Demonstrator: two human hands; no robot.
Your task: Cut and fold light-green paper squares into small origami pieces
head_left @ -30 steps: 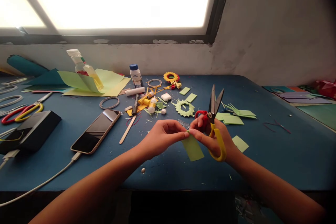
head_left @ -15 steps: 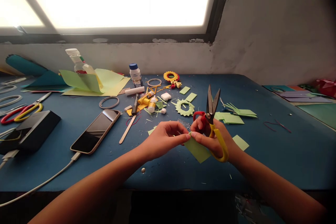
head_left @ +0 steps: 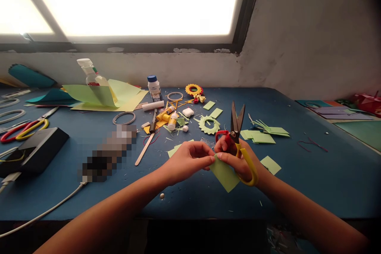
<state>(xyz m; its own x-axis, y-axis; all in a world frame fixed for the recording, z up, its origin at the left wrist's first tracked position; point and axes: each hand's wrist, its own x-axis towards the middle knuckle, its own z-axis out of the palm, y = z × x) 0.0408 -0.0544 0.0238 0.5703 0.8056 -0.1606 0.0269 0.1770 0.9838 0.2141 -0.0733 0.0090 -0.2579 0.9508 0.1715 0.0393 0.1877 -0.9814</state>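
A small rectangle of light green paper (head_left: 225, 175) is pinched by its upper corner between both hands. My left hand (head_left: 188, 161) grips it with thumb and fingertips. The thumb of my right hand (head_left: 235, 160) presses on the same corner. Hanging in my right hand is a pair of scissors (head_left: 237, 129) with red and yellow handles, blades parted and pointing up, away from the paper. Just beyond my hands lies a pleated green paper ring (head_left: 209, 124). More green slips (head_left: 262, 137) lie beyond my right hand, and another piece (head_left: 271, 165) is beside its wrist.
Glue bottles (head_left: 172, 120), a marker (head_left: 153, 121) and a wooden stick (head_left: 145, 149) lie left of centre. A yellow and red paper ring (head_left: 193, 90) sits near the wall. At left are a black box (head_left: 35, 151), a charging cable (head_left: 56, 206) and other scissors (head_left: 32, 126).
The paper has turned so that more of its face shows. My right hand and the scissors have shifted slightly left. The whole view has tilted a little.
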